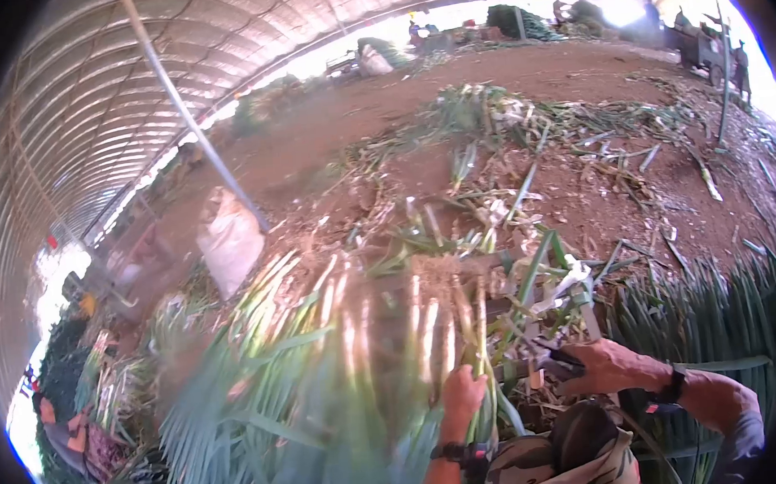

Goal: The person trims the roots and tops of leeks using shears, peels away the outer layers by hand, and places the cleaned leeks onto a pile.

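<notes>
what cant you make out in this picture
All in the head view:
Dark tool: partly covered by the right hand, so its full shape is unclear.
Upright stalks: the left hand hides where it grips them.
Green leaves: blurred by a hazy patch.
Pale sack: its own sides hide any contents.
Distant person: too small and dark against the glare.

Head-worn view — forward and down, left hand (463, 397) and right hand (605, 367) near.

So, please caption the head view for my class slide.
Under a pale arched roof, the left hand grips green-and-white stalks; the right hand, a slim dark object.
</notes>
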A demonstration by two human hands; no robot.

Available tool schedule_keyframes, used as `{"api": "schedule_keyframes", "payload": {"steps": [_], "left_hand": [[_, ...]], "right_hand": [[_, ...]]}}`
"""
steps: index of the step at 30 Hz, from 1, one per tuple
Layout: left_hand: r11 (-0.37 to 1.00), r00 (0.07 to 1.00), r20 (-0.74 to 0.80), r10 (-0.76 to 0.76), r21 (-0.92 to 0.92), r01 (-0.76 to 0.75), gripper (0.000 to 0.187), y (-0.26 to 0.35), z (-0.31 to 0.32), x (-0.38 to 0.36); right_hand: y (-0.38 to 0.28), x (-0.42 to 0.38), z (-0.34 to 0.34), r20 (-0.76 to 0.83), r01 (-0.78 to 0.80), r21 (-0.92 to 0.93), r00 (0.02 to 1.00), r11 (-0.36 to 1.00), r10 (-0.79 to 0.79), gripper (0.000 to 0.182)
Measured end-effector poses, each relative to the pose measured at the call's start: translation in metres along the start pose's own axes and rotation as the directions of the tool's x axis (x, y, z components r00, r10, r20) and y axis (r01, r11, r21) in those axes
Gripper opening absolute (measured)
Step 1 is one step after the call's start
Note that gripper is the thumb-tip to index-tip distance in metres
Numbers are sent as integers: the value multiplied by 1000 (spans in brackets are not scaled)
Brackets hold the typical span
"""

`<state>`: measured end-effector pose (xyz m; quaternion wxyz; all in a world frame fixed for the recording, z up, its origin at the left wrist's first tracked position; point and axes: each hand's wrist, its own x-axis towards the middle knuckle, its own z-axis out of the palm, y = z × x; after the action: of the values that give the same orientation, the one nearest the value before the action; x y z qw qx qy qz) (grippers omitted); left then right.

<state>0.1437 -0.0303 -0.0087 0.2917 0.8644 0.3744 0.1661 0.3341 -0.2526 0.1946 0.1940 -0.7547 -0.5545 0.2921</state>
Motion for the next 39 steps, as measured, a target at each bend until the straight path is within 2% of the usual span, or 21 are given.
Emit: {"api": "schedule_keyframes", "payload": {"steps": [2, 4, 6, 8, 10, 11, 14, 17, 20, 23, 26, 29, 32, 35, 39], "left_hand": [[992, 999, -35, -22, -125, 17, 43, 5, -4, -5], [985, 996, -60, -65, -161, 55, 45, 6, 3, 1], [975, 984, -71, -161, -168, 148, 46, 16, 7, 14], [974, 982, -122, -143, -193, 118, 44, 7, 25, 26], [979, 984, -95, -149, -154, 134, 49, 20, 16, 22], [966, 981, -74, -178, -202, 160, 51, 21, 17, 20], [956, 974, -143, -174, -263, 132, 53, 12, 24, 13], [959, 976, -156, -153, -263, 109, 54, 15, 21, 11], [975, 980, -175, -99, -215, 60, 55, 16, 21, 8], [975, 981, -160, -114, -209, 79, 53, 15, 24, 9], [989, 985, -117, -125, -94, 114, 52, 22, 23, 10], [981, 981, -87, -175, -106, 166, 51, 34, 16, 7], [985, 984, -96, -152, -93, 143, 51, 24, 24, 9], [988, 985, -90, -147, -69, 141, 52, 19, 27, 12], [986, 985, -61, -162, -52, 159, 51, 21, 24, 13]], "right_hand": [[3, 0, 0, 21, 26, -58, 999, 998, -25, 55], [15, 3, 7, 17, 72, -46, 997, 996, -71, 56], [11, 5, 5, 61, 65, -59, 996, 996, -62, 57], [20, 6, 12, 42, 89, -38, 995, 995, -87, 54], [20, 8, 13, -1, 140, -17, 990, 990, -140, 48], [16, 6, 9, 57, 104, -47, 993, 993, -101, 55], [12, 4, 6, -5, 238, -4, 971, 971, -238, 67], [14, 9, 11, 147, 124, -12, 982, 992, -121, 77], [0, 8, 7, 211, 75, 14, 975, 997, -76, 63], [-3, 15, 5, 250, 61, -53, 967, 997, -46, 62], [-4, 28, 8, 243, 36, -125, 970, 992, -5, 61], [13, 44, 23, 86, 109, -90, 991, 990, -101, 57], [15, 62, 25, 118, 24, -127, 993, 992, -9, 56], [20, 79, 31, 40, 25, -87, 999, 996, -22, 57], [32, 109, 38, 29, -25, -190, 999, 981, 32, 59]]}}
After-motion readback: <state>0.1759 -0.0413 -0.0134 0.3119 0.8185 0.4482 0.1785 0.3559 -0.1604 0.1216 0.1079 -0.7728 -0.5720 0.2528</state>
